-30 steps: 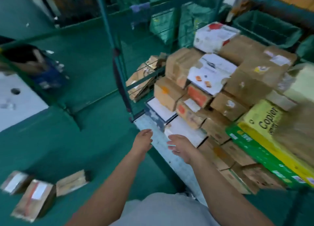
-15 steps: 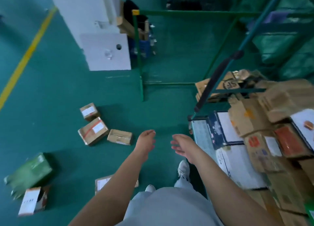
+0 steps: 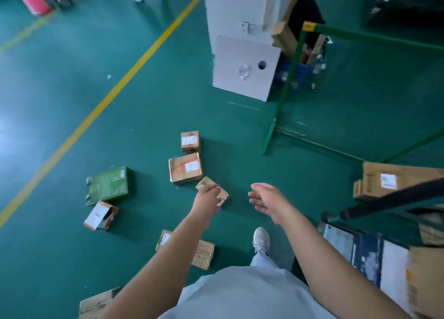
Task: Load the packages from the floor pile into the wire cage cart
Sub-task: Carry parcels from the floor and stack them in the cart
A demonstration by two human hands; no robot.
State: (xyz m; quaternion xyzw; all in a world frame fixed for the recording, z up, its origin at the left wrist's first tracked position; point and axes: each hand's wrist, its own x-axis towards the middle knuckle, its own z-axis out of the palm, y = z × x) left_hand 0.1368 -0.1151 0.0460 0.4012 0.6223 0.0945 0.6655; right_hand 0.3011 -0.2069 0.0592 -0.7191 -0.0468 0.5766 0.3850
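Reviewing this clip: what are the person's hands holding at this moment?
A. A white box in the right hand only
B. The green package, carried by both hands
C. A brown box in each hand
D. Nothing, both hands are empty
D. The left hand and the right hand both reach out over the floor with relaxed fingers and hold nothing, while the green package and the brown boxes lie on the floor.

The light is soft and even, a bit dim. A bright white glare shines on the green floor (image 3: pixel 14 126) at the left. Boxes drop short dark shadows. Edges bend and look blurry, like the black handle (image 3: pixel 394 198).
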